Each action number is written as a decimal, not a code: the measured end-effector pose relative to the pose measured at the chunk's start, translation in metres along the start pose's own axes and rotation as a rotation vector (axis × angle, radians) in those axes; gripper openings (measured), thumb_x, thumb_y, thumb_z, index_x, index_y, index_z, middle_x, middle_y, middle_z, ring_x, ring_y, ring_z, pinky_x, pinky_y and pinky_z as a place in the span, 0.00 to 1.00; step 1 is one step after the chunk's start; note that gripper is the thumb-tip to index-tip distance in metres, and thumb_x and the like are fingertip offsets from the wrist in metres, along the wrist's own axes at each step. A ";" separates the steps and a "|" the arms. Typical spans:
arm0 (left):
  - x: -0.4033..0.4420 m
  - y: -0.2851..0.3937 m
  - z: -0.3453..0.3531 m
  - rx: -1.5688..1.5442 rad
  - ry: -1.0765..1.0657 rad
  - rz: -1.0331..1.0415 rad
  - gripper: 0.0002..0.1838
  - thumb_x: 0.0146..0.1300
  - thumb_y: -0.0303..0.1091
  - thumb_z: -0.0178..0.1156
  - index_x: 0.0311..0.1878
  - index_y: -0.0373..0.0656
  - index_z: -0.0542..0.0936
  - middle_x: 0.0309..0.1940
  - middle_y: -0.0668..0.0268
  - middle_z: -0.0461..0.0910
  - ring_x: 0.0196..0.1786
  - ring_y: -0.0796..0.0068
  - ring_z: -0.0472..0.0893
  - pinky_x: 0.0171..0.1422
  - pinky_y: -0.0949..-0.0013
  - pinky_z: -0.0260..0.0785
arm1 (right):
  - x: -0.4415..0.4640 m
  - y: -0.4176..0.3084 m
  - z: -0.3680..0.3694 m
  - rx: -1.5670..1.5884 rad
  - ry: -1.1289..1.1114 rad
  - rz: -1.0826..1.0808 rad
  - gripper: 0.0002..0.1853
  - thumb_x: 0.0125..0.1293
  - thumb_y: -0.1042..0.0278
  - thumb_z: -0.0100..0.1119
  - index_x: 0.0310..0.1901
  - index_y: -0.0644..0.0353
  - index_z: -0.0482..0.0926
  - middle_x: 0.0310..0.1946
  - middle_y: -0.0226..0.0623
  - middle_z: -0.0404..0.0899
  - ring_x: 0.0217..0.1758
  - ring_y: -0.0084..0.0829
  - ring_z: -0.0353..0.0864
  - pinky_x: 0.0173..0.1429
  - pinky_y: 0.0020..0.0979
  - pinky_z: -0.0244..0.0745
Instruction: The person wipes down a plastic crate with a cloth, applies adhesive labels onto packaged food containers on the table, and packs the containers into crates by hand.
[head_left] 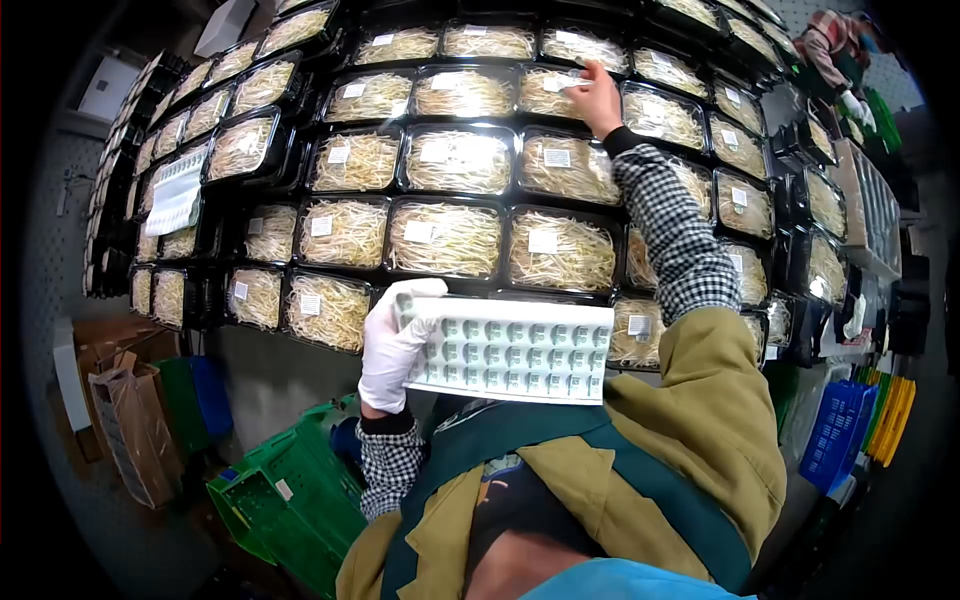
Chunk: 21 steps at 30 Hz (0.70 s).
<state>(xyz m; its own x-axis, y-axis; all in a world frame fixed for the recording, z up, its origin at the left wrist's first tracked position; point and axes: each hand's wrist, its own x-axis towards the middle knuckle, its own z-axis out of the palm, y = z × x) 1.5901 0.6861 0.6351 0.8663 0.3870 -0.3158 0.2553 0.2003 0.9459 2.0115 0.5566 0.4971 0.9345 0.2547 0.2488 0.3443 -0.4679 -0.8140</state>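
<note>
My left hand (397, 345), in a white glove, is closed on the left edge of a sheet of labels (510, 350), held in front of my chest. Rows of small printed stickers cover the sheet. My right hand (598, 102) is bare and reaches far forward over the packs. Its fingers are pinched at a small white label (556, 84) on a pack of bean sprouts (543, 104); the fingertips are small and partly blurred. Nearer to me, another bean sprout pack (562, 250) carries a white label, as do many around it.
Stacked black trays of sprouts spread across the front and both sides. A second label sheet (178, 195) lies on packs at left. Below are a green crate (290, 490) and cardboard box (135, 430); blue crates (838, 435) stand right. Another person (835, 50) works at the upper right.
</note>
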 end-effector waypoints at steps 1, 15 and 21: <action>-0.002 -0.003 -0.003 -0.014 0.008 -0.010 0.17 0.61 0.33 0.64 0.51 0.36 0.76 0.43 0.68 0.80 0.43 0.82 0.79 0.46 0.78 0.72 | -0.005 0.003 0.012 -0.061 0.075 -0.080 0.27 0.52 0.74 0.61 0.56 0.62 0.70 0.45 0.44 0.75 0.42 0.38 0.79 0.46 0.34 0.74; -0.012 0.002 -0.041 -0.012 0.020 0.022 0.15 0.68 0.37 0.54 0.52 0.38 0.73 0.43 0.68 0.77 0.46 0.81 0.75 0.54 0.77 0.65 | -0.122 -0.021 -0.029 0.123 -0.042 0.157 0.26 0.54 0.63 0.64 0.54 0.63 0.70 0.28 0.33 0.84 0.32 0.28 0.83 0.38 0.29 0.76; -0.009 0.018 -0.057 -0.002 -0.209 0.110 0.16 0.67 0.34 0.52 0.55 0.39 0.70 0.48 0.66 0.75 0.50 0.80 0.73 0.58 0.74 0.63 | -0.167 -0.044 -0.010 -0.496 0.134 -0.092 0.24 0.55 0.64 0.63 0.54 0.56 0.70 0.34 0.33 0.81 0.38 0.38 0.80 0.43 0.40 0.74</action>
<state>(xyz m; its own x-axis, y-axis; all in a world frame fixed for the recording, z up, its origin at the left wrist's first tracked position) 1.5627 0.7372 0.6502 0.9590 0.2120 -0.1880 0.1536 0.1686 0.9736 1.8416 0.5267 0.4966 0.8905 0.2186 0.3991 0.3970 -0.8018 -0.4467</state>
